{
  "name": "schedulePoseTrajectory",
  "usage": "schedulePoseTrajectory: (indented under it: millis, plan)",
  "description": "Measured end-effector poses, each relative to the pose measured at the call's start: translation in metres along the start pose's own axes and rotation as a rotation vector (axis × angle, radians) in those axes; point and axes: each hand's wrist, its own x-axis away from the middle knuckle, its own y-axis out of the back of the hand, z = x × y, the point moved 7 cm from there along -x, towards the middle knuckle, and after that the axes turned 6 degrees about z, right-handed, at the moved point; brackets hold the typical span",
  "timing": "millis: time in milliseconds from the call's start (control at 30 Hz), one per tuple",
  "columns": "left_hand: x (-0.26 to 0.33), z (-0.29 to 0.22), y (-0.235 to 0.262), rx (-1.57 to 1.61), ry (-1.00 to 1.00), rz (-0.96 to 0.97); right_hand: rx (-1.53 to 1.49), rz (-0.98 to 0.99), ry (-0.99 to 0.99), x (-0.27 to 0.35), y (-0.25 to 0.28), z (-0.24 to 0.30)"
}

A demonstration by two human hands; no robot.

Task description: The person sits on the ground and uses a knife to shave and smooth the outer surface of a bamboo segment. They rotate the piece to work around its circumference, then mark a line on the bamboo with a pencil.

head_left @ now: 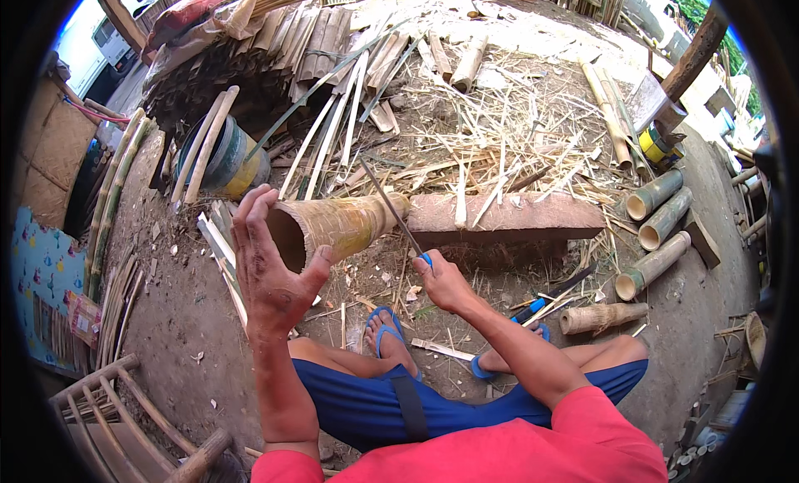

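Tan bamboo tube (354, 227) wants bracing — the open left hand (279, 271) best kept clear of the blue-handled knife (391, 204) gripped in the right hand (445, 283); shallow strokes seem safest.

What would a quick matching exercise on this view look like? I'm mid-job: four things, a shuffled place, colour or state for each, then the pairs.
Things:
1. Left hand
2. Right hand
3. Sandals
4. Bucket

Places, colours, states:
A. Blue, worn on the feet
B. At the open near end of the thick bamboo tube
C. Partly yellow, with bamboo strips leaning by it
D. Closed around the blue handle of the long knife

Pairs: 1-B, 2-D, 3-A, 4-C
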Motion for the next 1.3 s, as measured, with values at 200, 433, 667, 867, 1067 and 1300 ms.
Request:
schedulePoseTrajectory:
  millis: [200, 433, 667, 867, 1067, 1300]
  plan:
    - [0.008, -0.003, -0.008, 0.032, -0.063, -0.026, -0.002, 0.040, 0.342, 0.033, -0.017, 0.086]
    - [0.013, -0.008, -0.005, 0.021, -0.040, -0.066, 0.045, -0.040, 0.059, -0.004, -0.004, 0.042]
    - [0.020, 0.006, -0.004, 0.014, 0.065, -0.138, -0.086, 0.033, 0.059, -0.011, -0.023, 0.047]
    - [0.037, 0.001, -0.009, 0.015, 0.126, -0.150, -0.039, 0.032, 0.267, 0.012, -0.021, 0.075]
    - [0.039, 0.015, -0.001, 0.062, 0.182, -0.206, -0.015, -0.051, 0.028, 0.005, -0.025, 0.060]
    - [0.046, 0.021, -0.006, 0.046, 0.231, -0.219, 0.079, 0.171, 0.478, 0.007, -0.055, 0.070]
